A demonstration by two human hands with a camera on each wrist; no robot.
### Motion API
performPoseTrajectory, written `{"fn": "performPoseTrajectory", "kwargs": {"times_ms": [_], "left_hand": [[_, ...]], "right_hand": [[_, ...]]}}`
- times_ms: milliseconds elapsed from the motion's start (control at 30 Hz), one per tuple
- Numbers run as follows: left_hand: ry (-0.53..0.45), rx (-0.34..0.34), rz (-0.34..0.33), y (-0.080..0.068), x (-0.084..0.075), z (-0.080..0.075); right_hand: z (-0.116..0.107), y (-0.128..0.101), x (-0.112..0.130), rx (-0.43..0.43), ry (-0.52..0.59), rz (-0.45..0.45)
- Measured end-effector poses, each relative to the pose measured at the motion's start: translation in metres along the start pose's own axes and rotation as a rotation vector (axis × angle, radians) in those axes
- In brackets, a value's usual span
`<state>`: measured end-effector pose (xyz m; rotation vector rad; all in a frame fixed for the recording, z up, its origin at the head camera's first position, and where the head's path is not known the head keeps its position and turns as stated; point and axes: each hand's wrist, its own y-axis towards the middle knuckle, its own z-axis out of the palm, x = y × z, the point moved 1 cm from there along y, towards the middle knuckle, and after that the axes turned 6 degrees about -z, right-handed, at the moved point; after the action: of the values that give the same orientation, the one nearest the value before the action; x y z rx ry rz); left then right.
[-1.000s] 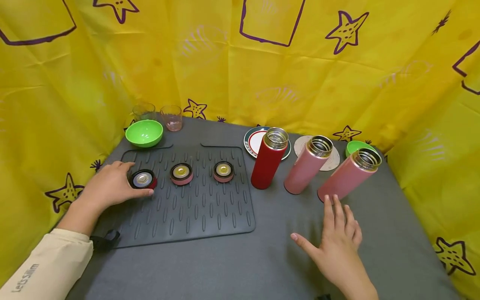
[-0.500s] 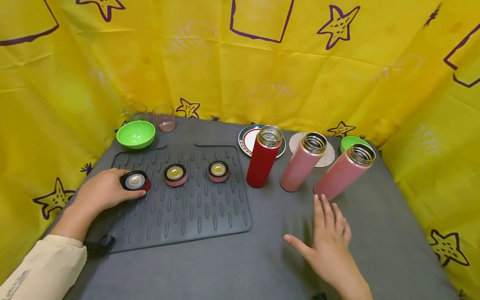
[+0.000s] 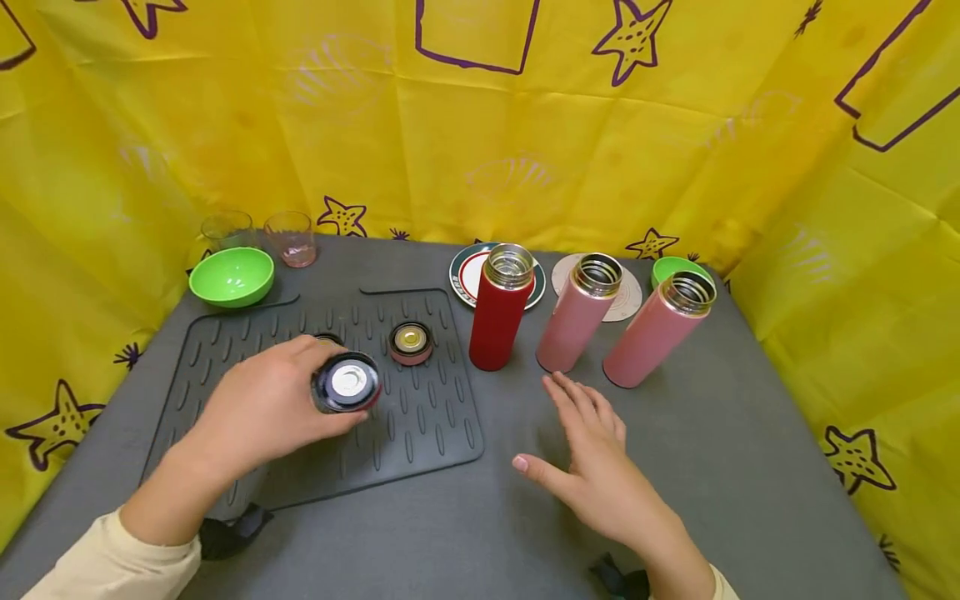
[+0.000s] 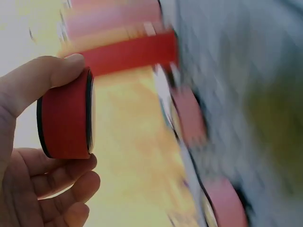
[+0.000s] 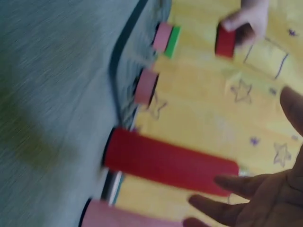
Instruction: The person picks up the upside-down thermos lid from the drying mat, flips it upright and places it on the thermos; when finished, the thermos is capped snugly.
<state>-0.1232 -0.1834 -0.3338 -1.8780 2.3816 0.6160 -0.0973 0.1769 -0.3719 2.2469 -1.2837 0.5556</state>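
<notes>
Between the fingers [image 4: 64,178] of the left hand [image 3: 262,408], a red lid [image 3: 349,381] was pinched above the dark mat [image 3: 450,450], on which two pink lids [image 3: 410,357] were set. The right hand [image 3: 592,471], fingers spread, was poised near the uncapped red bottle [image 3: 497,321] and two pink bottles [image 3: 573,329] on the bench [image 3: 420,533]. A carrying step was judged in hand; steady pinching and clearance past the pink lids seemed called for next.
</notes>
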Motion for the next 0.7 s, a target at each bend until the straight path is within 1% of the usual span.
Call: {"fn": "performPoseTrajectory", "kwargs": {"times_ms": [67, 167, 233, 333, 400, 467, 700], "left_hand": [[-0.018, -0.015, 0.087, 0.003, -0.027, 0.003], [-0.048, -0.028, 0.212, 0.008, -0.062, 0.010], [-0.070, -0.032, 0.282, 0.010, -0.082, 0.015], [-0.095, -0.038, 0.367, 0.011, -0.104, 0.019], [-0.102, -0.042, 0.398, 0.011, -0.112, 0.020], [-0.109, -0.045, 0.413, 0.011, -0.117, 0.022], [-0.132, -0.053, 0.419, 0.011, -0.119, 0.024]], "right_hand": [[0.000, 0.006, 0.009, 0.029, 0.109, 0.007], [0.002, 0.016, 0.021, 0.073, 0.287, 0.023], [0.004, 0.024, 0.027, 0.112, 0.404, 0.035], [0.008, 0.033, 0.032, 0.154, 0.531, 0.065], [0.010, 0.036, 0.034, 0.162, 0.580, 0.091], [0.011, 0.037, 0.035, 0.151, 0.601, 0.113], [0.012, 0.035, 0.034, 0.117, 0.630, 0.130]]}}
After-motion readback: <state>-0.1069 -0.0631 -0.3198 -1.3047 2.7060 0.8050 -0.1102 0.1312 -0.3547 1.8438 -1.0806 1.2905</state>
